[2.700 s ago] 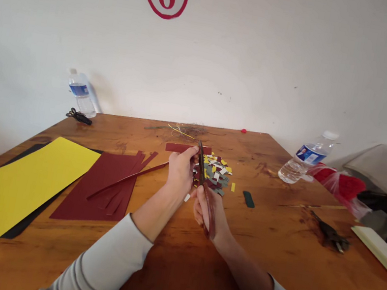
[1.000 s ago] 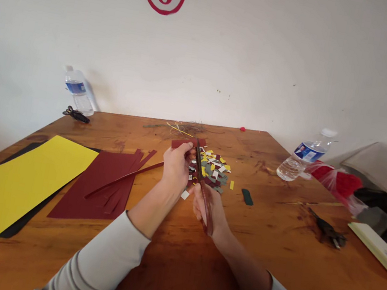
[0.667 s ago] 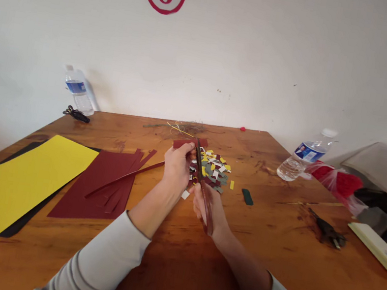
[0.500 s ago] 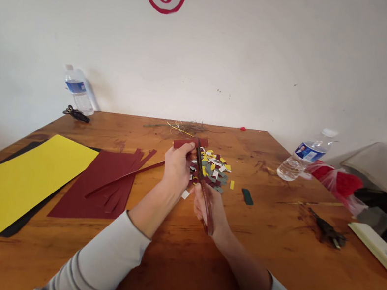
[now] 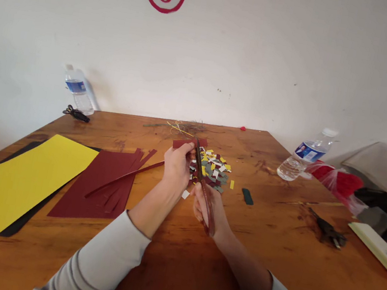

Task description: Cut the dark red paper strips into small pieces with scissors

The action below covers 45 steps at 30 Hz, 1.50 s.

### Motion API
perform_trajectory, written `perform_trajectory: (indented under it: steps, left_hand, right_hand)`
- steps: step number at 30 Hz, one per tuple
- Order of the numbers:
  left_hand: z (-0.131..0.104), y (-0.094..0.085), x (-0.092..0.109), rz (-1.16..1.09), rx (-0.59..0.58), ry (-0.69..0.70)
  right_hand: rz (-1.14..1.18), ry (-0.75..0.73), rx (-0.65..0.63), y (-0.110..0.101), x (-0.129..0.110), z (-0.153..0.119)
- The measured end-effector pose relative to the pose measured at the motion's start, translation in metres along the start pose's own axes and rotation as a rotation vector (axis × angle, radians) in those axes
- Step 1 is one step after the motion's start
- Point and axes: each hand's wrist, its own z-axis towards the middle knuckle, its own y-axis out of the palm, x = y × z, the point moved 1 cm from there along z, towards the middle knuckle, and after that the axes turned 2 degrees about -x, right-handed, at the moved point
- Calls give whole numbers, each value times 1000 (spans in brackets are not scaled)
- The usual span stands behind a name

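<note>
- From where I stand, a person's two bare hands meet over a wooden table (image 5: 186,273), close in front of a pale wall (image 5: 230,61).
- The left hand (image 5: 177,168) is closed, thumb and fingers pinching a maroon strip (image 5: 180,143) that lies crosswise and pokes out on both sides of the fingertips.
- The right hand (image 5: 209,210) is wrapped around the maroon handles of a pair of scissors (image 5: 199,160); the dark blades point away from the body. How far apart the blades are, I cannot tell.
- The blade tips cross the strip just beside the left fingertips — a tight spot, so I judge those fingers would do well to sit slightly back from the edges.
- A pinch near the cut should stop the paper bending; holding blades square to the strip would likely give straighter edges.
- Beside and partly behind the scissors lies a heap of small pieces (image 5: 216,169), yellow, white, grey and maroon. Working above it seems sensible — clippings would drop together.
- To the left, narrow strips (image 5: 114,199) rest on a maroon sheet (image 5: 73,201), next to a yellow sheet (image 5: 21,184). A long thin strip (image 5: 124,177) reaches towards the left wrist; whether it is held is unclear.
</note>
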Motion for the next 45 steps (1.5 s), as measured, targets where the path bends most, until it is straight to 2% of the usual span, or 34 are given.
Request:
perform_trajectory:
  steps: [12, 17, 23, 32, 40, 45]
  left_hand:
    - [-1, 1, 0, -21, 18, 4]
    - [-2, 2, 0, -22, -9, 3]
    - [-4, 3, 0, 45, -17, 68]
    - [-2, 2, 4, 96, -39, 13]
    - [-5, 3, 5, 108, -8, 50]
    - [-4, 2, 4, 117, -6, 49]
  right_hand:
    - [7, 38, 21, 3, -8, -2]
    - [11, 14, 14, 2, -4, 0]
    - [4, 3, 12, 1, -3, 0]
    - [-49, -6, -10, 2, -3, -1]
    - [-37, -36, -58, 0, 0, 0]
    - [-34, -44, -40, 2, -1, -1]
